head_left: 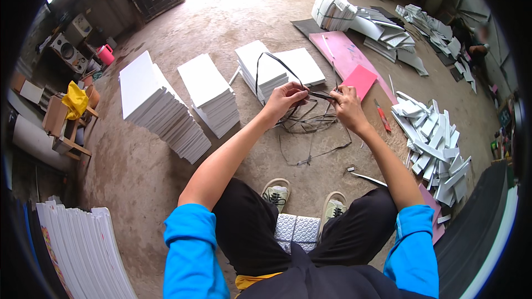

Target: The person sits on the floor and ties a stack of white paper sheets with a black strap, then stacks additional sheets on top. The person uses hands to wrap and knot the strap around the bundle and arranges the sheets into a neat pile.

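Note:
My left hand [284, 99] and my right hand [349, 106] are raised in front of me, with a thin black strap [319, 95] stretched between them. Fingers of both hands are pinched round it. One loop of the strap arcs up over the white sheets beyond my left hand. Beneath my hands, a loose tangle of black strap [302, 126] trails over the floor. Close past my right hand lie a bright pink sheet [360, 79] and a red-handled cutter knife [383, 117].
Stacks of white sheets [139, 80] stand to the left and ahead. A large pink board [354, 55] lies beyond. White offcuts [435, 144] are heaped at right. A wooden stool [62, 124] is far left; another person [477, 47] is far right. I sit on a strapped white block [298, 230].

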Demonstrator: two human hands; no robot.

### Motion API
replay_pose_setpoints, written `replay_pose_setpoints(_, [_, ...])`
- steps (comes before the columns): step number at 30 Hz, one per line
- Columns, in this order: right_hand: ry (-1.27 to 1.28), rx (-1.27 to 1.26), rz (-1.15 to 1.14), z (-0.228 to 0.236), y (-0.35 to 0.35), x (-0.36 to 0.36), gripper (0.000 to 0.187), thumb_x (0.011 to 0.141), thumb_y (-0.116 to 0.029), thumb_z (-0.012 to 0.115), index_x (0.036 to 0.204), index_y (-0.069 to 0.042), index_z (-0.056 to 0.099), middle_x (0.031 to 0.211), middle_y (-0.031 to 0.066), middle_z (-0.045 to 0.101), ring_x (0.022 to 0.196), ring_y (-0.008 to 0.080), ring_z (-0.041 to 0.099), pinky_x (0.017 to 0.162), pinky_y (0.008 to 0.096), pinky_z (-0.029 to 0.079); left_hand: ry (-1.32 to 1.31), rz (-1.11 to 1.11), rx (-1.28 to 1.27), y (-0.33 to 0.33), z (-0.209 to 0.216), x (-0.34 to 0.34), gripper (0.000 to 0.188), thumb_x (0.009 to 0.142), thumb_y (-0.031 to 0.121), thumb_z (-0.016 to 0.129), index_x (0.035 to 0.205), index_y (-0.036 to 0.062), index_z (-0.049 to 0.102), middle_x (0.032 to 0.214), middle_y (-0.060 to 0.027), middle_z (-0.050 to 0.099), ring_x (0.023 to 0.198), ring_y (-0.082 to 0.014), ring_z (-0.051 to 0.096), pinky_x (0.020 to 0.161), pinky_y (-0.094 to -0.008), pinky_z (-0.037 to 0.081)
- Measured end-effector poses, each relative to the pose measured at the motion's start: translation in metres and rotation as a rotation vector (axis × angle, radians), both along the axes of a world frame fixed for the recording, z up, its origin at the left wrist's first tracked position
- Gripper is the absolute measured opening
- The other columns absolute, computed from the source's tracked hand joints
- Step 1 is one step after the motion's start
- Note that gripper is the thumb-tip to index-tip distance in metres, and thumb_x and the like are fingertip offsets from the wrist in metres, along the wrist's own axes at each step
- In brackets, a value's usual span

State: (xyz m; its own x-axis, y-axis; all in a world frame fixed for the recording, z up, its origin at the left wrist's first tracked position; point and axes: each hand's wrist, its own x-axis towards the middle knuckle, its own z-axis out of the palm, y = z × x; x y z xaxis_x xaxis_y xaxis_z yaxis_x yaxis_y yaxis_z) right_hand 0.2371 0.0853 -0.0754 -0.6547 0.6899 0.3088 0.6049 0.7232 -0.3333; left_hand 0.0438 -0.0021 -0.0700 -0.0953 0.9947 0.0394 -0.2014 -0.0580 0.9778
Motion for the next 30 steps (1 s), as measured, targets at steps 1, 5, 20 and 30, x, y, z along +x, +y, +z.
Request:
replay_pose_setpoints(1, [-0.032,0.048,0.000,0.001,0.003,0.002,0.022,0.082,-0.020,0.051,0.100,-0.012,0.061,0.111,0.0070,0.047,0.107,0.0263,0.038,0.087,0.0438,0.032,-0.019,-0.020,0.009,0.001,0.001,0.001,0.017,0.086,0.011,0.055,0.096,-0.0020,0.054,0.086,-0.0076,0.060,0.081,-0.0115,0.059,0.073,-0.0217,0.048])
replay_pose_setpoints(5, [-0.075,0.067,-0.015,0.000,0.015,0.010,0.021,0.082,-0.025,0.051,0.098,-0.015,0.061,0.113,0.0039,0.046,0.113,0.0257,0.033,0.090,0.0493,0.027,0.029,-0.055,0.017,0.003,0.003,0.006,0.021,0.085,0.012,0.055,0.099,-0.0028,0.054,0.091,-0.0065,0.058,0.083,-0.0103,0.056,0.077,-0.0215,0.046])
replay_pose_setpoints(20, [0.080,0.109,-0.008,0.013,-0.005,-0.004,0.043,0.077,-0.041,0.059,0.114,-0.023,0.046,0.128,0.0175,0.025,0.116,0.0354,0.031,0.093,0.0487,0.027,0.297,-0.059,-0.006,0.005,-0.014,-0.005,0.023,0.083,0.008,0.057,0.106,0.0011,0.055,0.097,-0.0065,0.060,0.092,-0.0104,0.057,0.079,-0.0216,0.047])
replay_pose_setpoints(30, [-0.185,-0.150,0.008,-0.029,0.017,0.009,0.024,0.082,-0.021,0.049,0.102,-0.011,0.058,0.115,0.0148,0.045,0.106,0.0300,0.047,0.090,0.0468,0.033,0.289,0.112,-0.035,0.034,-0.014,0.023,0.018,0.082,0.012,0.059,0.096,0.0006,0.059,0.077,-0.0001,0.061,0.064,-0.0036,0.052,0.056,-0.0166,0.041])
